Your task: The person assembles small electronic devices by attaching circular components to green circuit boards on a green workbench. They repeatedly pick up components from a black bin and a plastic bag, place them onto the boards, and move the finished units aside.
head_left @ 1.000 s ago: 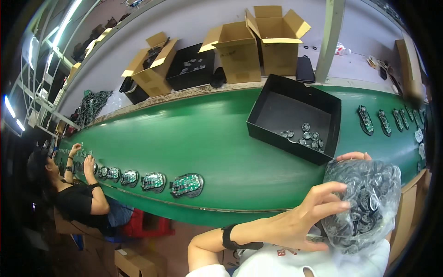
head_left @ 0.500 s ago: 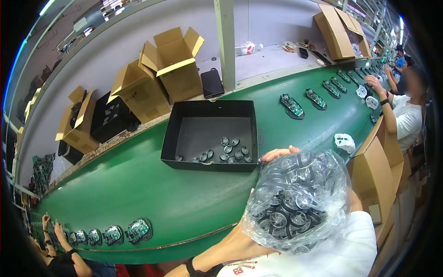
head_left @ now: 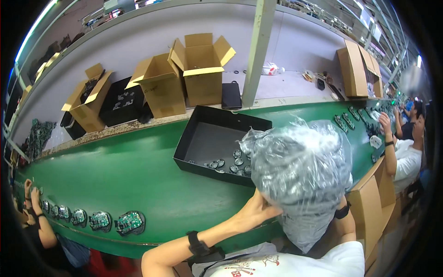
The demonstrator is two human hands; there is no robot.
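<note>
My hands hold up a large clear plastic bag (head_left: 302,171), tilted toward the black open box (head_left: 210,168) on the green belt. Dark shapes show dimly through its crumpled film. My left hand (head_left: 258,210) grips the bag's lower left side, thumb against the film. On the other side my right hand (head_left: 343,202) presses the bag, its fingers mostly hidden behind it. Several small black wheels (head_left: 237,161) lie in the box's near right part, partly covered by the bag's left edge. Black bands circle both my wrists.
Green circuit-board assemblies (head_left: 130,223) line the green belt (head_left: 110,171) at left, with more at far right. Open cardboard boxes (head_left: 203,85) stand along the back ledge. Another open carton (head_left: 369,203) is right of me. Co-workers sit at lower left and far right.
The bag has been raised and tipped over toward the box, hiding the wheels seen inside it before. My left hand has come into sight at its lower side. The view has shifted too.
</note>
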